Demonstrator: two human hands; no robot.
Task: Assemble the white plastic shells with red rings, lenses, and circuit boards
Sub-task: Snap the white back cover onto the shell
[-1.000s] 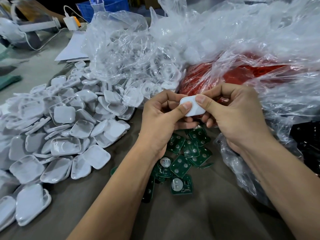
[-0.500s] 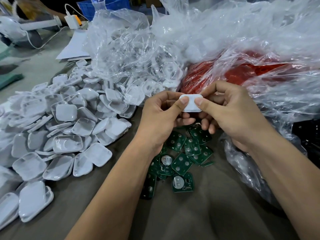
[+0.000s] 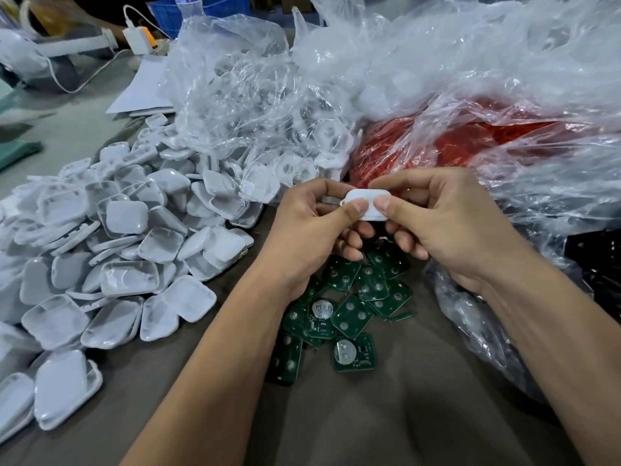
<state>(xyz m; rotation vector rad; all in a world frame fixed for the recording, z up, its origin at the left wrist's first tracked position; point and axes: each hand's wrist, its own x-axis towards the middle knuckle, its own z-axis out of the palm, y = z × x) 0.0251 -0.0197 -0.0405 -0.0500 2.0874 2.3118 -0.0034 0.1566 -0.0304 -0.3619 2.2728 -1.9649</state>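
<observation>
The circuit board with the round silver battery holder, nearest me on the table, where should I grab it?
Pinch that circuit board by its left and right edges, coming from above. It lies flat, face up and mostly clear of the other boards, so those edges look free; avoid pressing on the raised holder.

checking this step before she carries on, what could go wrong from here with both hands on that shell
1. The white shell is held only at its edges by the left hand and right hand, thumbs on top; it might slip and drop among the green circuit boards below.
2. The heap of white shells lies loose at the left forearm; a sweep could scatter it.
</observation>
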